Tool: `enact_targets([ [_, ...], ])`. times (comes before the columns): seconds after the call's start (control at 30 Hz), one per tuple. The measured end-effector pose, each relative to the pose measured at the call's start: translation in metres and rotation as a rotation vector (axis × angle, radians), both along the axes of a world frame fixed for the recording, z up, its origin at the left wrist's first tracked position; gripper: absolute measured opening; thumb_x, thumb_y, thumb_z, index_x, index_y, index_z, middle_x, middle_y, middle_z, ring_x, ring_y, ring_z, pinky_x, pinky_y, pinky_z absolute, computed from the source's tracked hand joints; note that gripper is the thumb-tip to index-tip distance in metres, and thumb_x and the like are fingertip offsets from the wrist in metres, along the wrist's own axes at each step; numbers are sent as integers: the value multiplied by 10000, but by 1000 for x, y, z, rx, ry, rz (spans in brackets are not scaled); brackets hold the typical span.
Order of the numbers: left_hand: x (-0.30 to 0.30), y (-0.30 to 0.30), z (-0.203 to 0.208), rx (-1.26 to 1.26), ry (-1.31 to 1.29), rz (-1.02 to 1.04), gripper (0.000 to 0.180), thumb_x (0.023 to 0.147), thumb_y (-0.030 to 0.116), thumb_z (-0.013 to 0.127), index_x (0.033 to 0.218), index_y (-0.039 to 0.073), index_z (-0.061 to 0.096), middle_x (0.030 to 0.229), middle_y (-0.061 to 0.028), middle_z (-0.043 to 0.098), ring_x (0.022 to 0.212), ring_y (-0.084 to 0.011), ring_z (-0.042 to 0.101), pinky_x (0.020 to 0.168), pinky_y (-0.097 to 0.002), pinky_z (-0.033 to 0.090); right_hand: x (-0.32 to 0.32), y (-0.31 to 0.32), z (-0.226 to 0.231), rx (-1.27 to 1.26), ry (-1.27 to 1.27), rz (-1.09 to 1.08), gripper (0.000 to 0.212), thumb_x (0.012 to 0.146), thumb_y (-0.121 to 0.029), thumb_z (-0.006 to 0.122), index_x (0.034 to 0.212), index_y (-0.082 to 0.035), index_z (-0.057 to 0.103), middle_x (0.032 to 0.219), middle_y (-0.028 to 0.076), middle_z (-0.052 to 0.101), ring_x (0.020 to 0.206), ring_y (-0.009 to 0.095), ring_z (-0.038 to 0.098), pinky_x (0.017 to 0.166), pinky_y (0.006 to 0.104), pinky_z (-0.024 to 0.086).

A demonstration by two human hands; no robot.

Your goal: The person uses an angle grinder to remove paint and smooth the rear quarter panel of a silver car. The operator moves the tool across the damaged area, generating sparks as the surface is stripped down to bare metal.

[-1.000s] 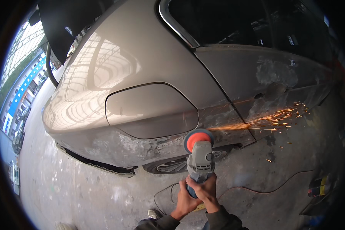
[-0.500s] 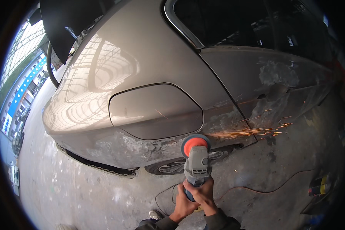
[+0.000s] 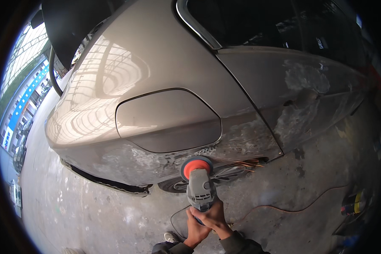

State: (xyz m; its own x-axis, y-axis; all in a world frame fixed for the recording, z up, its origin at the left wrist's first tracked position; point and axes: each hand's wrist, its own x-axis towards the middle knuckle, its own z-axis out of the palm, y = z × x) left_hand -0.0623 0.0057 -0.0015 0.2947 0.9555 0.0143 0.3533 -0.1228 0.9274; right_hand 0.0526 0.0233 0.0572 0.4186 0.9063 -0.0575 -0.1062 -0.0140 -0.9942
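Both hands are closed around the handle of an angle grinder [image 3: 200,188]. My left hand [image 3: 194,230] grips from the left side and lower down; my right hand [image 3: 212,216] wraps it from the right, a little higher. The grinder's red disc pad [image 3: 197,166] with a dark rim is at the lower edge of a beige car panel [image 3: 161,72], above the wheel [image 3: 230,171]. Orange sparks [image 3: 245,162] fly off to the right. Above the disc, a fuel flap [image 3: 173,120] is closed, and the paint around its lower edge is scuffed down to grey patches [image 3: 150,163].
A car door [image 3: 258,72] with sanded, dented areas lies right of the panel. Where the bumper belongs, a dark gap [image 3: 110,180] shows at lower left. An orange cord [image 3: 292,211] crosses the concrete floor toward a yellow-and-black can [image 3: 353,203]. My shoe [image 3: 171,237] shows below.
The grinder and both hands have moved left and slightly down along the panel edge. The spray of sparks has become smaller and lower.
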Motion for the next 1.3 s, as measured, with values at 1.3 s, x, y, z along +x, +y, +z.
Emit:
enact_targets([
  [1.3, 29, 15, -16, 86, -72, -24, 980, 677, 211, 887, 1383, 0, 241, 1243, -178, 493, 1090, -270, 552, 928, -412, 469, 26, 13, -31, 222, 65, 24, 506, 716, -244, 823, 1134, -13, 653, 1027, 85, 712, 915, 178, 669, 826, 350, 543],
])
